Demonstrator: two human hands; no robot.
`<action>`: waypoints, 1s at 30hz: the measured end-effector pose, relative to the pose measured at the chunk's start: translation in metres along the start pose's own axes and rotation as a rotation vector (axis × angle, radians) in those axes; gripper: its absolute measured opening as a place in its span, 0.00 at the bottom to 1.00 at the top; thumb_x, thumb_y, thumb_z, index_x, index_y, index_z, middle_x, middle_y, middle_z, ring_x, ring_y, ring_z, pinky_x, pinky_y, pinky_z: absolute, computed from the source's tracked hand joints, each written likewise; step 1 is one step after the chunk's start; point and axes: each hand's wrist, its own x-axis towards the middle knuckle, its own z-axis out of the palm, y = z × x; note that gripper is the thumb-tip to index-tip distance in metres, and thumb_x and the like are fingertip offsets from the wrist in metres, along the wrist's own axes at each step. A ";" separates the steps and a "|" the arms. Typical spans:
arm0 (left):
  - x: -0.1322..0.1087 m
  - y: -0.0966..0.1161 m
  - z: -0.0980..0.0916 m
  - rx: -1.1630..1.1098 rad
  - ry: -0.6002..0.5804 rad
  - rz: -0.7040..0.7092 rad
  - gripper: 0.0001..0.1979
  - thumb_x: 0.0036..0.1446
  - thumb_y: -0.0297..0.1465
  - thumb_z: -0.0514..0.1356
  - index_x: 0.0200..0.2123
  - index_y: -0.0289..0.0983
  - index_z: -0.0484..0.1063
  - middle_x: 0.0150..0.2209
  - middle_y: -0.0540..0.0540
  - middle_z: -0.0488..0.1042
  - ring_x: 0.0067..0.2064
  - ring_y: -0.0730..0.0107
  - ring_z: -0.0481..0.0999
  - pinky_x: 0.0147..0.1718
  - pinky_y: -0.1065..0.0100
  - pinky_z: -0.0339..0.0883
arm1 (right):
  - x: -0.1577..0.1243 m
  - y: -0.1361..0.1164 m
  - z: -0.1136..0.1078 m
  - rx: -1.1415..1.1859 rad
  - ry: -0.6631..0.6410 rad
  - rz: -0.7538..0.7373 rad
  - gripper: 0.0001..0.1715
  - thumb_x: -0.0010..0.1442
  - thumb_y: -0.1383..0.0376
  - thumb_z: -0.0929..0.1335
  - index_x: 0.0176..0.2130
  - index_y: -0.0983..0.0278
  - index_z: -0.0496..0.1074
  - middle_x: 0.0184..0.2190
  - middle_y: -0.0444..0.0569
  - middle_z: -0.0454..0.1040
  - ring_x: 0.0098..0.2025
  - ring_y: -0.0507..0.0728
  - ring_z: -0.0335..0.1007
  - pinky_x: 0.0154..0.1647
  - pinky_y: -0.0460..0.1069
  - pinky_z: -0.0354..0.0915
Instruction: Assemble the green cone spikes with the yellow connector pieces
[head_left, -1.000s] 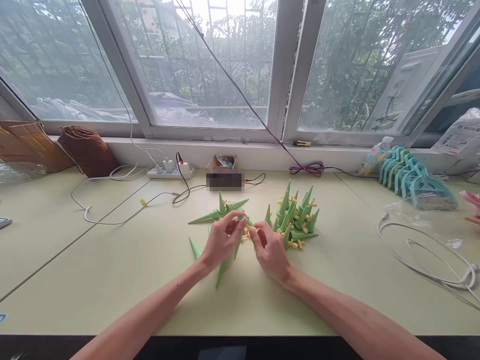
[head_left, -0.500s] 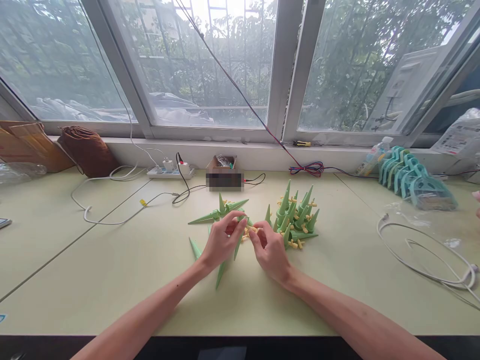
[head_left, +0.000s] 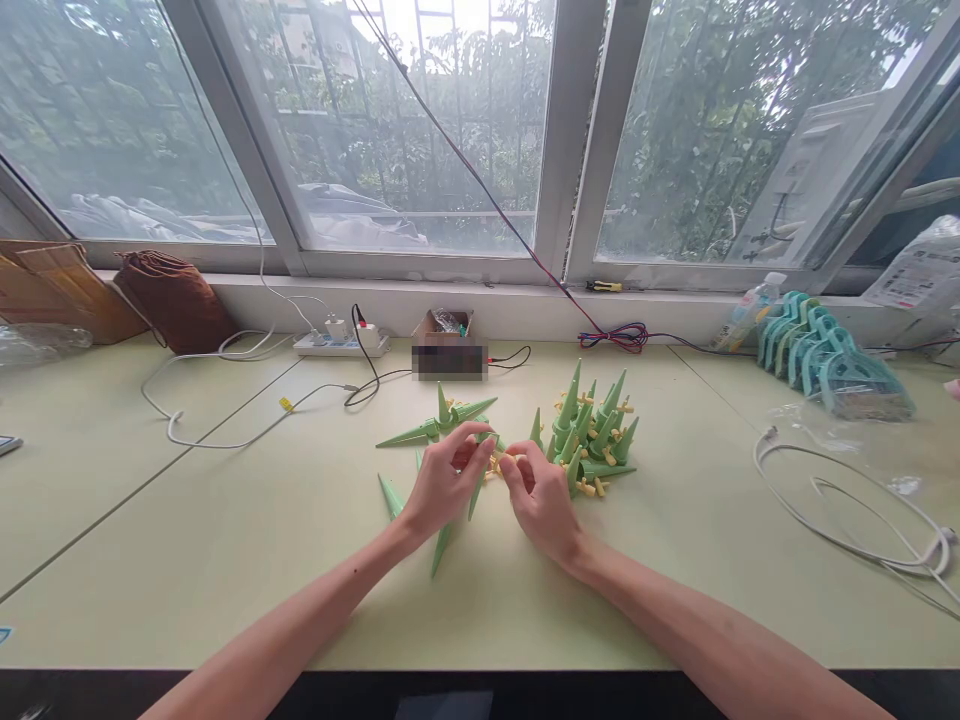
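Observation:
My left hand (head_left: 442,485) and my right hand (head_left: 541,498) meet at the middle of the pale green table (head_left: 225,520). The left hand's fingers are curled round a green cone-shaped spike (head_left: 477,470). Against that spike, the right hand pinches a small yellow plastic piece (head_left: 504,459). A pile of green spikes with yellow fittings (head_left: 592,435) stands just right of my right hand. A few loose green spikes (head_left: 439,425) lie beside and under my left hand.
A white power strip (head_left: 341,345) with cables, a small cardboard box (head_left: 444,327) and a brown pouch (head_left: 176,300) line the window sill side. Teal plastic parts (head_left: 817,350) sit far right, with a white cable (head_left: 847,500) coiled nearer. Another person's fingertip (head_left: 953,388) shows at the right edge.
My hands have stayed in place, with only slight finger movement on the spike. The other person's hand at the right edge has drawn back almost out of view.

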 end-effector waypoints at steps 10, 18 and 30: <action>0.000 0.000 0.000 0.004 -0.015 0.019 0.11 0.64 0.39 0.57 0.42 0.38 0.71 0.21 0.55 0.62 0.23 0.76 0.61 0.23 0.74 0.62 | -0.001 0.002 0.001 -0.006 -0.012 -0.017 0.16 0.70 0.57 0.60 0.32 0.61 0.63 0.19 0.38 0.56 0.20 0.50 0.49 0.22 0.46 0.48; 0.000 0.001 0.001 0.012 -0.010 0.024 0.11 0.64 0.38 0.57 0.42 0.37 0.71 0.21 0.54 0.64 0.24 0.76 0.63 0.24 0.74 0.64 | 0.000 0.000 0.000 -0.005 -0.006 0.013 0.16 0.70 0.56 0.59 0.34 0.62 0.63 0.17 0.37 0.55 0.19 0.49 0.49 0.21 0.45 0.47; -0.001 -0.003 0.000 0.007 -0.044 0.027 0.13 0.64 0.40 0.57 0.44 0.37 0.71 0.22 0.53 0.64 0.26 0.72 0.68 0.26 0.71 0.68 | 0.000 0.000 -0.001 -0.022 -0.027 0.015 0.18 0.70 0.55 0.59 0.31 0.61 0.62 0.18 0.38 0.57 0.19 0.50 0.51 0.22 0.46 0.50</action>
